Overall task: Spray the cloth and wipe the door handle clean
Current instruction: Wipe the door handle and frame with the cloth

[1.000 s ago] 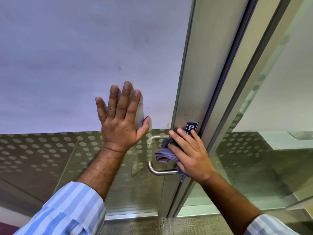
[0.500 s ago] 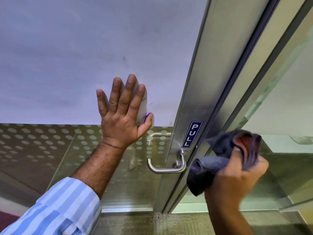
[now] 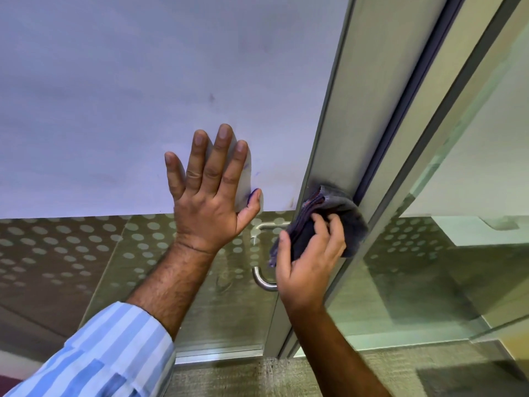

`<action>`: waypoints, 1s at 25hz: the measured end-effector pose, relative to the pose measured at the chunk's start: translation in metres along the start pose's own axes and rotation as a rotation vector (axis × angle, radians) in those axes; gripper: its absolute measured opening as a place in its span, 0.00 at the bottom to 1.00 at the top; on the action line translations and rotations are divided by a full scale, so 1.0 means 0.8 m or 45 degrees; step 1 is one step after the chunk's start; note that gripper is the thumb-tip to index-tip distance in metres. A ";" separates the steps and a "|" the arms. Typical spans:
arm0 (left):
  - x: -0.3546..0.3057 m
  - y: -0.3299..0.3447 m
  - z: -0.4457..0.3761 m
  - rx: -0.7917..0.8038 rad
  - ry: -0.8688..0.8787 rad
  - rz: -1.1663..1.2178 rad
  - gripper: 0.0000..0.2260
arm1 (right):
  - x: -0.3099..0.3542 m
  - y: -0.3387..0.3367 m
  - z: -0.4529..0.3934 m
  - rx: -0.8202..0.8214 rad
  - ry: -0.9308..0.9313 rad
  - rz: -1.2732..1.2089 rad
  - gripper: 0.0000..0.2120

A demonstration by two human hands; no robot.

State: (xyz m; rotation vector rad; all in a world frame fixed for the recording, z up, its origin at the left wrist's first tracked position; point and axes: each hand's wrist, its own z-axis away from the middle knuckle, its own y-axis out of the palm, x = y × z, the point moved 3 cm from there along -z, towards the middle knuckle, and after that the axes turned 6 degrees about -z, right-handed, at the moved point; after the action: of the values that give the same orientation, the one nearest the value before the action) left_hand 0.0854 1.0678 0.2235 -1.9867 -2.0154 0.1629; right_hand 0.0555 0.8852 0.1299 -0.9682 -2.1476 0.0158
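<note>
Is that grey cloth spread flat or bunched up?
Bunched up: the cloth is gathered in folds in the right hand, pressed against the door frame.

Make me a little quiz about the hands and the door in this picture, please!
1. True or false: the left hand lies flat and open on the door panel.
2. What does the right hand hold? A sponge, B cloth, C bottle.
3. Which metal part peeks out below the cloth?

Key: 1 true. 2 B. 3 the door handle.
</note>
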 end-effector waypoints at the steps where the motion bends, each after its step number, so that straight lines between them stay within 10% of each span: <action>1: 0.000 0.001 0.000 -0.004 0.001 -0.001 0.38 | -0.009 -0.005 0.004 0.054 -0.129 0.128 0.25; 14: 0.002 0.006 0.003 -0.046 0.000 0.029 0.40 | -0.064 0.004 0.008 0.393 -0.555 0.383 0.35; 19: 0.001 0.004 0.003 -0.036 0.001 0.024 0.40 | -0.079 -0.023 0.026 0.361 -0.638 0.241 0.17; 25: 0.001 0.003 0.002 -0.028 0.001 0.025 0.40 | -0.060 -0.051 0.003 0.414 -0.750 0.127 0.19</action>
State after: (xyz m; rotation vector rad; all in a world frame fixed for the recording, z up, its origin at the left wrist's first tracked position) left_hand 0.0875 1.0691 0.2213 -2.0199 -2.0067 0.1453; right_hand 0.0487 0.8259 0.1095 -0.9515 -2.5033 0.7601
